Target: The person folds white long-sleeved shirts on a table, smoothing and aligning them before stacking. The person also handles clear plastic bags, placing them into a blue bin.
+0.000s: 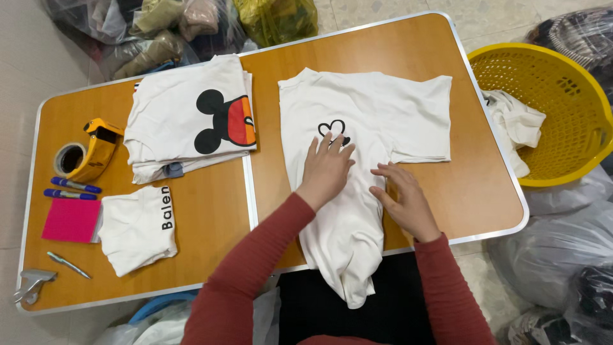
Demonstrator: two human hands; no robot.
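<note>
Hands work flat on a white t-shirt spread over the right half of an orange folding table, its lower end hanging off the near edge. The left hand lies palm down near the middle of the cloth, fingers straight and slightly fanned, tips touching a small black heart outline printed there. The right hand rests just to its right with fingers extended and close together, pressing along the garment's right side below the sleeve that juts out toward a yellow plastic basket. Neither hand grips anything; both are open and pushing on fabric. To do this smoothing well, it seems best to keep the left palm anchoring the centre while the right sweeps outward so wrinkles travel to the edge instead of bunching, and to keep the side line straight before any crease is set. The hanging end could drag the cloth toward the person, so steady downward pressure matters. On the left half sit a stack of folded white shirts with a black, red and yellow cartoon print, and nearer, a smaller folded white garment. At the far left lie a tape dispenser, two markers, a pink notepad and a pen.
</note>
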